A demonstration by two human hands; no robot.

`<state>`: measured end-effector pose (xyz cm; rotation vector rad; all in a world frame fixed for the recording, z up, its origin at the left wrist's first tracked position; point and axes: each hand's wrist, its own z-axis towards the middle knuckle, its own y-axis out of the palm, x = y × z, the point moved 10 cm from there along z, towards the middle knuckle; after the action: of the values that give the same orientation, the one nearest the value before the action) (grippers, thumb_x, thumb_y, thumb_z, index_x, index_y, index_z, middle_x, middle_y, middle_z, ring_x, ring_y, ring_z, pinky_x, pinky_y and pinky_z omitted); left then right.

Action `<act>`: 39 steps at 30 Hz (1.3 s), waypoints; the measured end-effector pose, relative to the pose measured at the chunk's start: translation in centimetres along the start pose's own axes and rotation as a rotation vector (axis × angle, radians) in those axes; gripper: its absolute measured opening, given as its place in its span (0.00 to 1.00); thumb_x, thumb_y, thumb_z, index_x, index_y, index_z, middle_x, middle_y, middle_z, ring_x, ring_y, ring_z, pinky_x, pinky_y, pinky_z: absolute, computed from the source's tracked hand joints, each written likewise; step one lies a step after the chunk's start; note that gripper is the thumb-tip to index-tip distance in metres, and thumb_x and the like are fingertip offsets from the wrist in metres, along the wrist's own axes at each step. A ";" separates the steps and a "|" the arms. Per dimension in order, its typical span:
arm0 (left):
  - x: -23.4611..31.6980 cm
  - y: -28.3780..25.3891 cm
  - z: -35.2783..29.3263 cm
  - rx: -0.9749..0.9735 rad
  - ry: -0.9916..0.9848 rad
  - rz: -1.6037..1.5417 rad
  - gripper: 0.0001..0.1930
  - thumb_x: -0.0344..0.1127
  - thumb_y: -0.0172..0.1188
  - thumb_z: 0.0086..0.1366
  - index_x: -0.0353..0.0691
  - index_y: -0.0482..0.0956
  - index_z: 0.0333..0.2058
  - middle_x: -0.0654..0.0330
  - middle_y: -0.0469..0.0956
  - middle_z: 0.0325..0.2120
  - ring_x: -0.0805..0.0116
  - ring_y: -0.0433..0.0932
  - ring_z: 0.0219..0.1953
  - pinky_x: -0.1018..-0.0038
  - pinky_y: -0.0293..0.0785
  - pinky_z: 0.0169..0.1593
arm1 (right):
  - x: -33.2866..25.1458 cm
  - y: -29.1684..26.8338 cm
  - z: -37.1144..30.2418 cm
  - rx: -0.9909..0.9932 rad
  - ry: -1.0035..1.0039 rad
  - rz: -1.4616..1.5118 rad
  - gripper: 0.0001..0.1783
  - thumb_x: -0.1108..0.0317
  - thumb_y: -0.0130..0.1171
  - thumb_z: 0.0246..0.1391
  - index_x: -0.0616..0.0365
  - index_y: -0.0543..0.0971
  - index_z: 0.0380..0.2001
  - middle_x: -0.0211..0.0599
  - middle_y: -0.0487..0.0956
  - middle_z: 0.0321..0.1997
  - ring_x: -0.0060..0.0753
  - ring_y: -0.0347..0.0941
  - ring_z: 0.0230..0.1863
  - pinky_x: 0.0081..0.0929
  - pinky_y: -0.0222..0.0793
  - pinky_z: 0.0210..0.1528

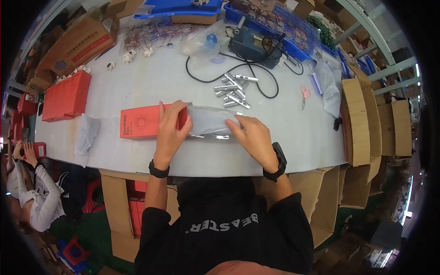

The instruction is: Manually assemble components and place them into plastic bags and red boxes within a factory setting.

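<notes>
Black-sleeved forearms, wristbands both. Left hand (170, 130) — fingers curled, gripping open end of red carton (145, 121), flat on white table (137, 91) edge-centre. Right hand (253, 137) — fingers pressing grey plastic-bagged item (211, 121) at carton mouth. Metal cylinders (233, 89) behind, w/ black cable (256, 73). Red box stack (66, 96) far left.
</notes>
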<state>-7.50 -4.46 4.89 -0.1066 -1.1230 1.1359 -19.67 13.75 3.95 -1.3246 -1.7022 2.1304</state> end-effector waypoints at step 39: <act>0.0 0.2 0.1 -0.033 -0.020 0.041 0.17 0.27 0.64 0.61 0.37 0.79 0.49 0.54 0.82 0.48 0.54 0.80 0.51 0.42 0.53 0.72 | -0.4 -1.6 -3.7 0.471 -0.141 -0.069 0.14 0.67 0.68 0.57 0.64 0.83 0.43 0.42 0.81 0.44 0.41 0.80 0.38 0.31 0.76 0.40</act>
<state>-7.68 -4.39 4.83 -0.1449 -1.1618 1.1577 -17.59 16.79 5.53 -0.9888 -1.1513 2.4254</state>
